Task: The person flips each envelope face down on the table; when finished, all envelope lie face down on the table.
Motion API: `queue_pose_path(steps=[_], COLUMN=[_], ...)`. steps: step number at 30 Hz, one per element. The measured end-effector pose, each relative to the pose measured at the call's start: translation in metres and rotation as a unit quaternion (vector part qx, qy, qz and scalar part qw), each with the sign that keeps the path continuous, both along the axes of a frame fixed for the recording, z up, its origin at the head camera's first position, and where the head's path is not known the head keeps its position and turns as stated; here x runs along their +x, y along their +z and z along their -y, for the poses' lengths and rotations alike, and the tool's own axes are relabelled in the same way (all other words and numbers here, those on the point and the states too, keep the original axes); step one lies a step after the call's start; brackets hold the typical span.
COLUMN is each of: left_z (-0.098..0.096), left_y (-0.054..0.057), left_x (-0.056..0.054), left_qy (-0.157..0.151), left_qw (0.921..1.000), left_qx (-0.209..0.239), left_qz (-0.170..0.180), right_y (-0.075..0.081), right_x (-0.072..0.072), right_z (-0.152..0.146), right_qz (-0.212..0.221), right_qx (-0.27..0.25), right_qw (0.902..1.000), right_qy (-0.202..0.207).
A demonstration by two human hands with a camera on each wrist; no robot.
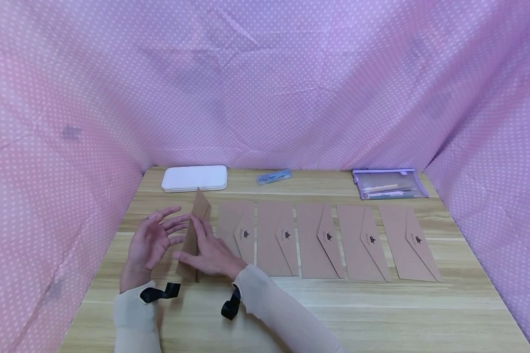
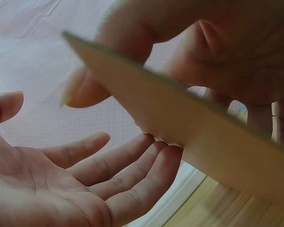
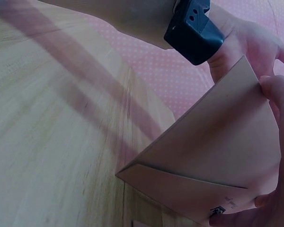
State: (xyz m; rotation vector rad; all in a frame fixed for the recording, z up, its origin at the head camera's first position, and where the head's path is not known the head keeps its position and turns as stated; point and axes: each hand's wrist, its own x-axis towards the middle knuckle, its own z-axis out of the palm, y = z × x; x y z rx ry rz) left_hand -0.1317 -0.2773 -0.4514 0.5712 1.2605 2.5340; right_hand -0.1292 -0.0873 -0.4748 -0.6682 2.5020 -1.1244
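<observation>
Left of the row of five flat brown paper envelopes (image 1: 312,247), the right hand (image 1: 213,252) gripped an upended brown paper envelope (image 1: 191,245); the left hand (image 1: 153,240), fingers loosely extended, touched it.

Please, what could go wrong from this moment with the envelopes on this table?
First, only the right hand grips the raised envelope; the left hand has its fingers spread and seems at most to touch it, so it might slip or turn. Second, the right hand is close to the leftmost flat envelope, and could push it out of the row.
</observation>
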Motion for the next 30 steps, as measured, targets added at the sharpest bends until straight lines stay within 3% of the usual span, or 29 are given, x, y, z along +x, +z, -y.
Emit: queue_pose_path(steps=[8, 15, 23, 30], left_z=[-0.001, 0.002, 0.001, -0.002], left_y=[-0.002, -0.014, -0.018, -0.032], left_x=[-0.002, -0.009, -0.010, -0.015], left_qy=[-0.042, -0.084, -0.088, -0.089], left_qw=[0.9988, 0.9958, 0.9948, 0.9934], left_qx=[0.022, -0.023, -0.037, -0.053], left_qz=[0.010, 0.027, 0.034, 0.050], right_y=[0.000, 0.002, 0.003, 0.002], right_x=[0.001, 0.002, 0.004, 0.004], right_z=[-0.004, -0.009, -0.016, -0.020], right_qz=[0.008, 0.020, 0.015, 0.021], right_qx=[-0.035, -0.051, -0.078, -0.110], right_qw=[0.9994, 0.9985, 0.9969, 0.9937], right_qy=[0.000, -0.003, 0.002, 0.000])
